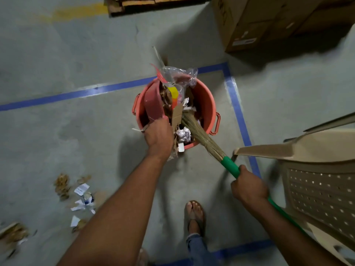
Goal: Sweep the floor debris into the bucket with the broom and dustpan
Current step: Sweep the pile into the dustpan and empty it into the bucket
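Salmon-pink bucket (206,96) with side handles stands on the grey floor (76,54), stuffed with cardboard, crumpled paper and clear plastic. Left hand (158,134) is clamped on the pink dustpan (152,101), which is tipped steeply into the bucket's left side. Right hand (248,186) is wrapped round the green handle of the broom (229,166), whose straw bristles poke into the bucket. Loose debris (82,194) lies well left of the bucket, nearer the person. Beige chair (317,185) stands right of the bucket.
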A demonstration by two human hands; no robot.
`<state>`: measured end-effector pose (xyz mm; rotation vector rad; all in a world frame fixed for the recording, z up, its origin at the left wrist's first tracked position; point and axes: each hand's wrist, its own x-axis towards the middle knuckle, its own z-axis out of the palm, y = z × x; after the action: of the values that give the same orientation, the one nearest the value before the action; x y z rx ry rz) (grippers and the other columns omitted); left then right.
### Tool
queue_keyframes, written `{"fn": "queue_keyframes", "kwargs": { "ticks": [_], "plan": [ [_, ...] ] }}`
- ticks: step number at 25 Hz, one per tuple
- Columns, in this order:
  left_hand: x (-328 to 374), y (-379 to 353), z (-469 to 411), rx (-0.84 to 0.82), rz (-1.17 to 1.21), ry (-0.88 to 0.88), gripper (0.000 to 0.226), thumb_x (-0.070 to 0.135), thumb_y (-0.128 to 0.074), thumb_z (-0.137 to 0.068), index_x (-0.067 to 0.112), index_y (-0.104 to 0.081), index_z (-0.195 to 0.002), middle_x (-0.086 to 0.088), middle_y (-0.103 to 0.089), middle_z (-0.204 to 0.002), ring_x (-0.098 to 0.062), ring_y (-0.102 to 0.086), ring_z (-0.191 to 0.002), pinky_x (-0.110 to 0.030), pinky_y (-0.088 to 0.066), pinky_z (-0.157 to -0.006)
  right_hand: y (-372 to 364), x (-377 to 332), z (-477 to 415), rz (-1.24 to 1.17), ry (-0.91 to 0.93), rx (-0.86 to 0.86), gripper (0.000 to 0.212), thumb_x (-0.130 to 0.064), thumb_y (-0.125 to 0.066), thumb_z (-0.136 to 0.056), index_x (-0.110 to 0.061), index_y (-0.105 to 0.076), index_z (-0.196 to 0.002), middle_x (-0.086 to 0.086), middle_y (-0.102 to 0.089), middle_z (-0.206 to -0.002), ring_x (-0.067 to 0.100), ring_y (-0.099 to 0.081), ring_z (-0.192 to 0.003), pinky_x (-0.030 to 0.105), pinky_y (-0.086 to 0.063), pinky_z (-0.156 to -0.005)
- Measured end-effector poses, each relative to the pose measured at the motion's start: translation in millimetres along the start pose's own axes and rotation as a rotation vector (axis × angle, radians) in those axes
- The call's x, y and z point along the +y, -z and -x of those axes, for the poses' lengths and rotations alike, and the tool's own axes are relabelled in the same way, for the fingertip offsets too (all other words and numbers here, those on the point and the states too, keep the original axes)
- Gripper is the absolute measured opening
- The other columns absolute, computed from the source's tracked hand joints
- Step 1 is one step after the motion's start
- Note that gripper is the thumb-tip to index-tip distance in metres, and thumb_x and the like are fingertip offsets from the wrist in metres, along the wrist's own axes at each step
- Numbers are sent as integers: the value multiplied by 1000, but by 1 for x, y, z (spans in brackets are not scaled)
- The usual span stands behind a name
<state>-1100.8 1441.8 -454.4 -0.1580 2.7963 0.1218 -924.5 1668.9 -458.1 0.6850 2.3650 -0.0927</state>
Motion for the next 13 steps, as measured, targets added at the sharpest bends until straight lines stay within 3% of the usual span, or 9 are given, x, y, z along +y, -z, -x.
{"fn": "queue_keyframes", "kwargs": {
  "ticks": [6, 13],
  "plan": [
    [-9, 13, 5, -99, -96, -34, 27, 4, -51, -98, 7, -74, -111, -12, -75, -108, -32, -73, -99, -35, -45, -65, 20, -15, 15, -25, -14, -65, 33, -31, -53, -94, -17, -49, -124, 7, -67, -106, 29, -68, -95, 38, -54, -75],
    [7, -3, -41, -124, -138, -257, 29, 1, -51, -98, 6, -72, -116, -13, -72, -118, -33, -70, -109, -40, -57, -84, 34, -49, 12, 35, -68, -100, 48, -39, -53, -96, -18, -43, -138, 7, -64, -115, 28, -65, -103, 41, -51, -78]
  ]
}}
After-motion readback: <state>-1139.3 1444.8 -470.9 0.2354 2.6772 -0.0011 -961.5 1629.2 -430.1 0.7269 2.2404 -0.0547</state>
